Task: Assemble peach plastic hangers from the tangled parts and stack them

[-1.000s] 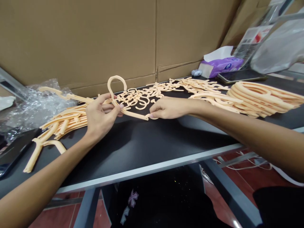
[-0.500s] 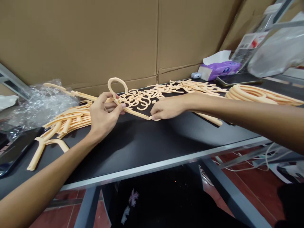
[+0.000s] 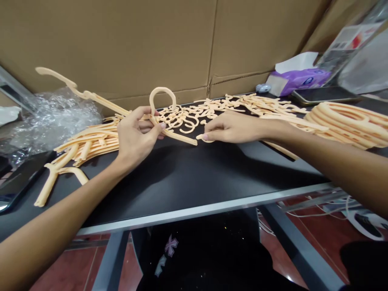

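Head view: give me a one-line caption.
Left hand holds a peach plastic hanger over a black table, right hand beside it.

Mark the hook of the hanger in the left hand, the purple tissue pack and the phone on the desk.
Peach plastic hanger hook [image 3: 162, 89]: head view, top of the hook's curve.
Purple tissue pack [image 3: 303, 76]: head view, purple wrapper.
Phone [image 3: 325, 94]: head view, dark face.

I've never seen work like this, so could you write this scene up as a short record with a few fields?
Left hand: grips a peach plastic hanger
Right hand: fingertips at a small curved peach plastic piece
Nearby: tangled peach plastic pieces; stacked hangers
Surface: black tabletop
Also present: bubble wrap; purple tissue pack; phone
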